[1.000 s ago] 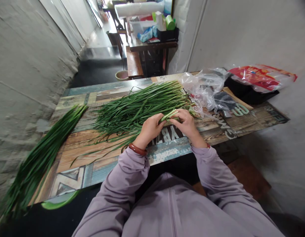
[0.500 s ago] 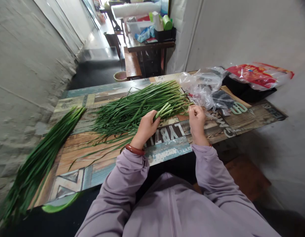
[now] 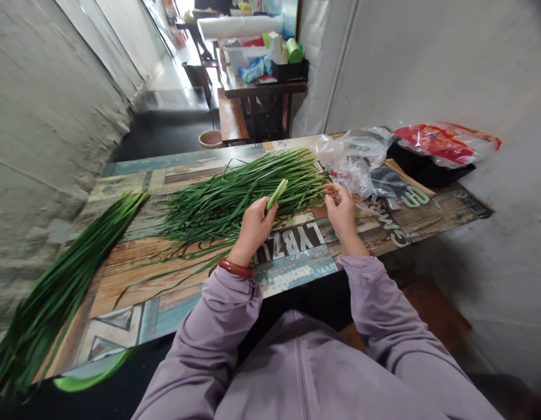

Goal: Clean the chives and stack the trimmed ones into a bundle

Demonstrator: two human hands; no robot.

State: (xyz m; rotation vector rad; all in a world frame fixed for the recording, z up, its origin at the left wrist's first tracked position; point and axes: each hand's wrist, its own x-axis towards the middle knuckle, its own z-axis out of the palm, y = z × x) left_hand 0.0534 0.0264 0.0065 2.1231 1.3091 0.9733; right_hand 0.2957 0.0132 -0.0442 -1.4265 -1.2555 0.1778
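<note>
Chive stalks (image 3: pixel 276 193) sat in L hand (image 3: pixel 252 224), fingers wrapped tight round them, pale cut ends poking up over the near edge of the loose chive pile (image 3: pixel 226 201). R hand (image 3: pixel 340 210) was just right of the pile, apart from the L hand, with fingers curled narrow and thumb to fingertips; can't tell if anything thin was pinched. Both wrists were over the table (image 3: pixel 296 265), on the near side of the pile. Red bracelet (image 3: pixel 235 268) on L wrist. Tidy chive bundle (image 3: pixel 55 286) lay well left of the pile. Clear plastic bag (image 3: pixel 355 157) lay just right of the pile's far end, w/ red bag (image 3: pixel 443 143) further right.
</note>
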